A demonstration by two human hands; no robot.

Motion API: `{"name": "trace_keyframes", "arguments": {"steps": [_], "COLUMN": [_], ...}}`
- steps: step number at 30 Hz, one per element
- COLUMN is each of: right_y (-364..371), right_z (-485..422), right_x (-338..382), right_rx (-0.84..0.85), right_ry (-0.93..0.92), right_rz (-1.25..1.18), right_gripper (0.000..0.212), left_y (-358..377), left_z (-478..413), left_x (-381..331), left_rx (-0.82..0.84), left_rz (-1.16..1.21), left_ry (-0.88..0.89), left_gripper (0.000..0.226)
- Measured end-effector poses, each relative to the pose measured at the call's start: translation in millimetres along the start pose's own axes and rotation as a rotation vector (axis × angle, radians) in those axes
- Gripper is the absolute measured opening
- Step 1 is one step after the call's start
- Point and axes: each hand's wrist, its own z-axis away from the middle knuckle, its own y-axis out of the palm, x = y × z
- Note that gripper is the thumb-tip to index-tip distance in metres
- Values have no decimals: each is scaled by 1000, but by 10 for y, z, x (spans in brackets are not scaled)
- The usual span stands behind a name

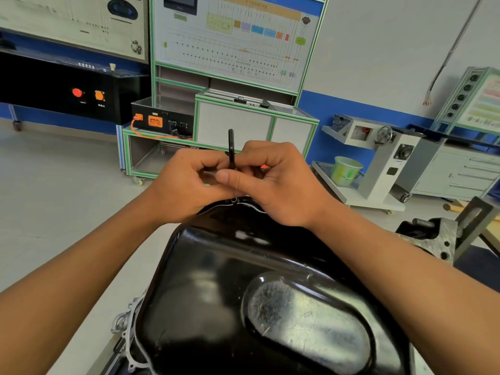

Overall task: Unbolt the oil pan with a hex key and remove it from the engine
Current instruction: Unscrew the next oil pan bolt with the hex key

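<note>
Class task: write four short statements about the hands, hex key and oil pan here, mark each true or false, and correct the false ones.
1. The left hand and right hand meet at the far edge of the oil pan. True.
2. The hex key lies flat on the floor. False: it stands upright, pinched between the fingers of both hands.
3. The oil pan is glossy black. True.
4. The oil pan has been lifted off the engine. False: it sits on the engine.
</note>
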Motion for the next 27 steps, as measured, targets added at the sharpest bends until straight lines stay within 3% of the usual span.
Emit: {"name": "trace_keyframes", "arguments": {"steps": [1,4,7,11,17,20,22,24,27], "right_y": [2,1,12,16,2,-4,-3,-8,-18], "right_z": [-4,-9,-17,-28,-22,-16,-8,-2,-6], "right_x": [2,-6,-14,-13,-16,-52,-53,-62,-58], "right_rx": [-1,2,-12,-55,-41,-28,-23,-27,-16], "right_ry": [1,0,-11,4,16,21,31,39,40], "right_rz": [3,-7,-11,-5,-39,-22,-26,-39,-47], "right_gripper": [20,18,32,47,43,20,6,11,16], "left_y": [-21,-34,4,59,-42,5,43,29,-63], "left_z": [15,43,7,-37,24,21,-5,-30,-29], "left_x": [-3,-1,-39,-35,36,19,4,1,52], "left_rx": [41,37,-56,-120,37,-24,-73,-64,104], "left_rz": [18,58,31,55,89,63,41,48,-20], "left_ry": [-10,-10,66,41,-31,11,12,-16,-92], "left_gripper": [10,24,10,27,14,9,18,23,14]}}
